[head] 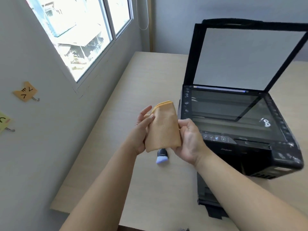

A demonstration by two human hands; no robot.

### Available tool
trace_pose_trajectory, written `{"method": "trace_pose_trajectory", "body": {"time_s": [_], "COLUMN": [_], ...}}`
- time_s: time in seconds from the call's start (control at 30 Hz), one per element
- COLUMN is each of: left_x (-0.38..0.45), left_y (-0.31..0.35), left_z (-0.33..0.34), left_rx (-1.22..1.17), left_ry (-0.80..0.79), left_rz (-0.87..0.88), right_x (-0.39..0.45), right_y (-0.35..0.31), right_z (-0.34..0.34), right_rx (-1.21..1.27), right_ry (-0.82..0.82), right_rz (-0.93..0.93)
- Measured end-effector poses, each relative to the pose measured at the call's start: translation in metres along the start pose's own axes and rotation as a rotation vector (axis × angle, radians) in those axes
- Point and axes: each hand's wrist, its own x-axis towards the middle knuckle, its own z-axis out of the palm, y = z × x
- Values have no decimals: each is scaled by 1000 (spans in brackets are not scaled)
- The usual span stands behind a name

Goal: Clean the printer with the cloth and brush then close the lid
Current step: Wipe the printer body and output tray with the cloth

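Note:
A folded orange cloth (163,129) is held above the table between both hands. My left hand (141,130) holds its left edge, thumb on the front and fingers behind. My right hand (190,140) grips its right edge. Under the cloth a small black brush (162,156) with pale blue bristles lies on the table. To the right stands the black printer (250,147) with its lid (246,57) raised upright and the scanner glass (230,112) exposed. White specks dot the printer's frame.
The light wooden table (133,84) runs back to the wall corner. A window (80,35) fills the left wall, with two paper cat hooks (25,91) below it. The printer's paper tray (210,197) juts out toward the front table edge.

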Motion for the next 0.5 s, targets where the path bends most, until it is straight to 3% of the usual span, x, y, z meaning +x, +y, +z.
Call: {"method": "trace_pose_trajectory", "body": {"time_s": [0.2,0.33,0.5], "left_x": [11,16,14], "left_y": [-9,-18,-27], "left_z": [44,62,77], "left_rx": [186,264,401], "left_ry": [17,28,-44], "left_rz": [103,95,55], "right_x": [-41,-54,-67], "right_y": [-13,-24,-47], "right_z": [-23,-33,-39], "right_rx": [-154,-243,-220], "right_ry": [143,264,214], "right_rz": [-40,-255,-398]}}
